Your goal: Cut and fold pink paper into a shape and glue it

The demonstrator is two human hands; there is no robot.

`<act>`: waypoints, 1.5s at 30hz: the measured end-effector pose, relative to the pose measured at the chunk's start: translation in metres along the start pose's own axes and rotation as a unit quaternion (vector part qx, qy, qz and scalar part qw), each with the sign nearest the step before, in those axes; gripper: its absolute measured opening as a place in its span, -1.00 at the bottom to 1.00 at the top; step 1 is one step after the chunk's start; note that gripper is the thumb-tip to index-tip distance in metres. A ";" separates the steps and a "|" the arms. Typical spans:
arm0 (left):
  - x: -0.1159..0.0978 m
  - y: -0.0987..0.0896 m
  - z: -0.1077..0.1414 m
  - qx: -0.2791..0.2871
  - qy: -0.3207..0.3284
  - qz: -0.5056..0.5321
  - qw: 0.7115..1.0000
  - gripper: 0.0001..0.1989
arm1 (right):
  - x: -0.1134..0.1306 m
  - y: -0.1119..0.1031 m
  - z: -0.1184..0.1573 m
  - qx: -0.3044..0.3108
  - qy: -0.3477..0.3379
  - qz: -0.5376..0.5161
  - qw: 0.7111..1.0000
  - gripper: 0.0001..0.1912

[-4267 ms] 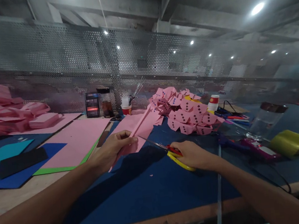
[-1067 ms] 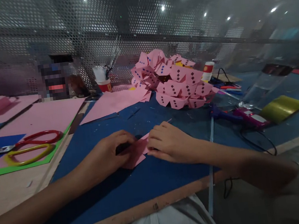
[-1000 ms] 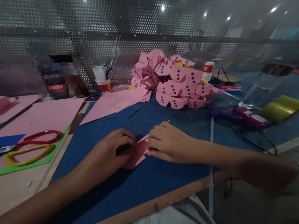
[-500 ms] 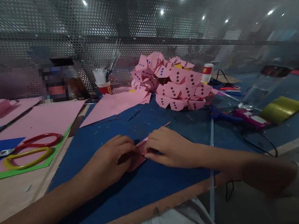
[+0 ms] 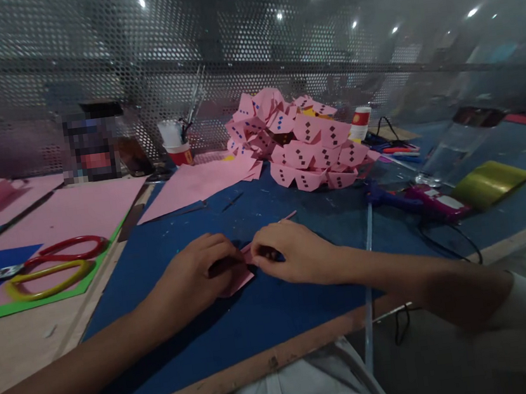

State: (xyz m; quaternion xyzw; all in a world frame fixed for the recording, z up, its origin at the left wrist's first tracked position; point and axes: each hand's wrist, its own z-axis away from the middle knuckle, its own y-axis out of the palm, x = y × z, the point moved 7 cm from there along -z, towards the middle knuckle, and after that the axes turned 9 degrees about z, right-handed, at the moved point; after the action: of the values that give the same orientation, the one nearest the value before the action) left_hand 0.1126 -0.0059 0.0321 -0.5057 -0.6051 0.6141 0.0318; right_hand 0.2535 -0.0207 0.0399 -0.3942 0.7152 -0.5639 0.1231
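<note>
A small piece of pink paper (image 5: 241, 283) lies low over the blue table surface (image 5: 278, 323), partly hidden by my fingers. My left hand (image 5: 204, 268) is curled round its left part. From the right, my right hand (image 5: 289, 252) pinches the same paper near its middle, thumb and forefinger pressed together. A thin pink end sticks out beyond the right hand's knuckles. Behind the hands stands a pile of folded pink paper pieces (image 5: 305, 147) marked with blue and dark diamonds.
Scissors (image 5: 55, 267) with red and yellow handles lie on coloured sheets at left. Flat pink paper (image 5: 194, 186) and a red-white cup (image 5: 180, 153) are behind. At right are a glue gun (image 5: 398, 201), a clear cup (image 5: 453, 145) and a gold roll (image 5: 494, 184).
My right hand has shifted slightly up and left, and its thumb and forefinger now form a rounder pinch. The left hand stays on the paper. The whole view has shifted slightly.
</note>
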 end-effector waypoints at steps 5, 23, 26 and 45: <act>0.003 0.001 -0.004 -0.011 -0.015 0.007 1.000 -0.72 | -0.001 0.000 -0.001 0.001 0.007 -0.010 1.000 -0.91; 0.003 0.001 -0.001 -0.010 -0.009 -0.031 0.999 -0.84 | -0.004 0.001 0.001 -0.007 0.013 0.010 1.000 -0.86; 0.002 0.001 0.003 -0.011 0.010 -0.048 0.999 -0.83 | -0.005 0.001 0.001 -0.010 0.016 0.018 1.000 -0.85; -0.016 -0.007 0.021 -0.053 0.182 -0.133 0.973 -0.75 | -0.005 0.003 0.001 -0.001 0.019 0.014 1.000 -0.82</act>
State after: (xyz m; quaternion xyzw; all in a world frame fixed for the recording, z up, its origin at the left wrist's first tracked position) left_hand 0.1027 -0.0290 0.0414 -0.5248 -0.6825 0.4694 0.1962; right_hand 0.2559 -0.0177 0.0361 -0.3733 0.7236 -0.5686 0.1171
